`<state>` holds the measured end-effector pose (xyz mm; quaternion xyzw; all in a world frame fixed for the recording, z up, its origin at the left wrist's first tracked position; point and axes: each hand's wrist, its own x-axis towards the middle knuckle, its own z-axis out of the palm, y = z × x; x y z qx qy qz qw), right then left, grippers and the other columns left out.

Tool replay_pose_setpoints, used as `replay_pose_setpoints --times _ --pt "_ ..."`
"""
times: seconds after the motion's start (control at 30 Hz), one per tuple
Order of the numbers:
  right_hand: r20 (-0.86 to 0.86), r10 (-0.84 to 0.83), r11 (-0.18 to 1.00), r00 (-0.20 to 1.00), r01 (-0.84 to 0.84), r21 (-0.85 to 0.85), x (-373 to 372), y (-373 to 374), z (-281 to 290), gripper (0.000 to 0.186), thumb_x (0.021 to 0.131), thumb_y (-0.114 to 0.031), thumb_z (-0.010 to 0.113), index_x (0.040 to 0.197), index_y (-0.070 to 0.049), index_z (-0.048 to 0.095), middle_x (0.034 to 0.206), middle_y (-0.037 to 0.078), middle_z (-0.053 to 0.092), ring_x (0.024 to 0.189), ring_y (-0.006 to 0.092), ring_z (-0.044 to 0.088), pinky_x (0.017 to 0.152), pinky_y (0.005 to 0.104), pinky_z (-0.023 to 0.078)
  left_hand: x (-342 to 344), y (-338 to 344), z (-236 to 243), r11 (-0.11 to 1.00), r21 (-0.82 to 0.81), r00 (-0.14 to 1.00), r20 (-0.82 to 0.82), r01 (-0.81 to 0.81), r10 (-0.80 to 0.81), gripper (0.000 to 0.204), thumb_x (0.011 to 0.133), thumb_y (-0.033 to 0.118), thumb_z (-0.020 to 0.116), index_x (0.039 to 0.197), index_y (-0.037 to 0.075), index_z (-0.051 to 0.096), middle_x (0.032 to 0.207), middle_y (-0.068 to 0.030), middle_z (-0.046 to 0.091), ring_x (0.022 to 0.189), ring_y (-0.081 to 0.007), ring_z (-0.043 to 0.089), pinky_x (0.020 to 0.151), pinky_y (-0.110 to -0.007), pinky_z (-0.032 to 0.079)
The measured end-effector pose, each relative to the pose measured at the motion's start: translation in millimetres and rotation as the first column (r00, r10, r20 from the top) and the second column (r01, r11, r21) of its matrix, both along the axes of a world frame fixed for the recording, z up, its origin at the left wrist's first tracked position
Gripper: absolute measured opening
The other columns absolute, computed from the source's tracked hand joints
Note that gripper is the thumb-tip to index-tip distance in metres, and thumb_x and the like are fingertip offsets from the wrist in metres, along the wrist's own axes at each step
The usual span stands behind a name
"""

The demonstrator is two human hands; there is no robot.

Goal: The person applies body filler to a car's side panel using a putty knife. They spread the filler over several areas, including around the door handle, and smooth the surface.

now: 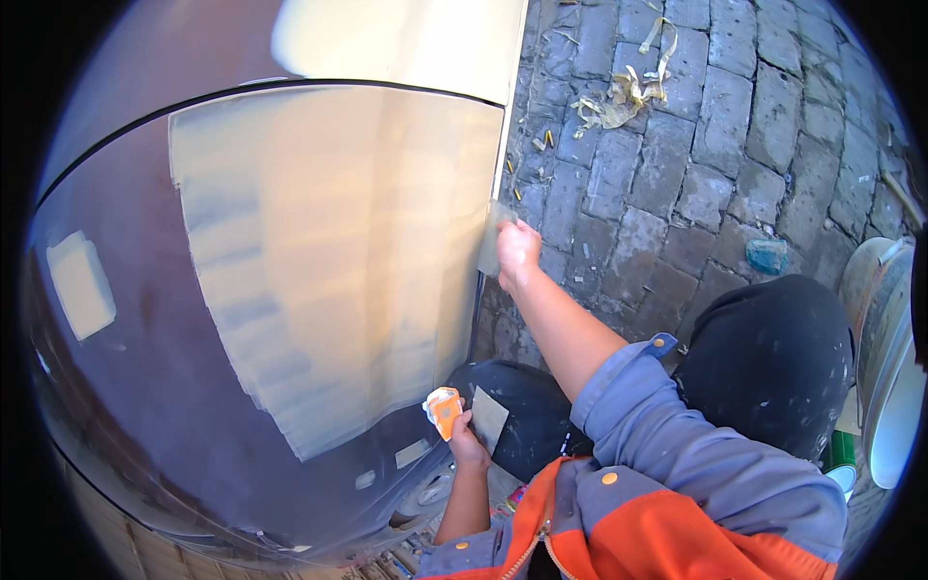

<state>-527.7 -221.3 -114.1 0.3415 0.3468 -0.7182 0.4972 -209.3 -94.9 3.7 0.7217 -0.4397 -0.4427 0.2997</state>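
A dark maroon vehicle panel (145,290) fills the left side, with a large coat of cream filler (338,242) spread over it in streaks. My right hand (519,253) is closed on a flat, thin grey sheet like a spreader (490,244), which lies against the panel's right edge. Lower down, my left hand (468,447) grips a small orange plate (446,413) with white paste on its rim. Beside the left hand is a pale rectangular piece (489,421) over my dark trouser leg; I cannot tell whether the hand holds it.
Grey paving bricks (638,242) cover the ground at right, with crumpled masking tape (623,101) and a blue-green lump (767,256) on them. Pale buckets (894,387) and a green can (841,452) stand at far right, past my knee (773,358).
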Motion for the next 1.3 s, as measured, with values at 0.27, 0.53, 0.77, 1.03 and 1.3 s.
replay_pose_setpoints --times 0.27,0.53,0.77,1.03,1.3 --pt "-0.007 -0.088 0.992 0.996 0.087 -0.096 -5 2 32 0.038 0.096 -0.006 0.053 0.128 -0.001 0.072 0.101 0.005 0.075 0.085 0.0120 0.064 0.078 0.0285 0.052 10 -3 -7 1.000 -0.017 1.000 -0.016 0.022 -0.022 0.044 0.089 0.011 0.059 0.132 0.002 0.061 0.135 -0.0079 0.061 0.130 -0.0225 0.054 0.114 -0.036 0.036" --pt "-0.106 -0.031 0.997 0.994 0.023 -0.074 7 -5 51 0.041 0.095 -0.008 0.055 0.133 -0.002 0.069 0.112 0.009 0.070 0.090 0.0144 0.064 0.084 0.0287 0.051 2 -5 -6 1.000 -0.005 1.000 -0.015 0.001 -0.002 0.045 0.089 0.010 0.058 0.133 0.002 0.060 0.135 -0.0080 0.060 0.131 -0.0232 0.053 0.114 -0.036 0.037" --pt "-0.199 0.008 1.000 0.980 -0.010 -0.009 15 -7 90 0.046 0.095 -0.009 0.059 0.140 -0.001 0.063 0.115 0.011 0.061 0.101 0.0179 0.063 0.092 0.0289 0.049 -3 -5 -5 1.000 -0.022 1.000 0.018 0.020 -0.020 0.048 0.089 0.011 0.058 0.136 0.001 0.059 0.138 -0.0093 0.060 0.133 -0.0240 0.052 0.115 -0.037 0.036" --pt "-0.230 0.016 0.998 0.973 -0.031 -0.063 17 9 101 0.039 0.096 -0.010 0.058 0.132 0.002 0.068 0.104 0.009 0.067 0.087 0.0146 0.062 0.082 0.0306 0.050 -5 -5 -6 1.000 -0.009 1.000 -0.004 0.006 -0.006 0.049 0.089 0.013 0.057 0.137 0.000 0.058 0.139 -0.0100 0.059 0.133 -0.0247 0.052 0.116 -0.037 0.036" --pt "-0.066 -0.101 0.994 0.993 0.104 0.040 -14 16 15 0.023 0.095 -0.012 0.058 0.103 0.002 0.073 0.091 0.005 0.071 0.082 0.0131 0.059 0.079 0.0307 0.049 -3 -2 -6 1.000 -0.019 1.000 -0.024 -0.017 0.017 0.045 0.089 0.013 0.060 0.133 0.001 0.062 0.135 -0.0086 0.061 0.130 -0.0230 0.054 0.113 -0.036 0.038"
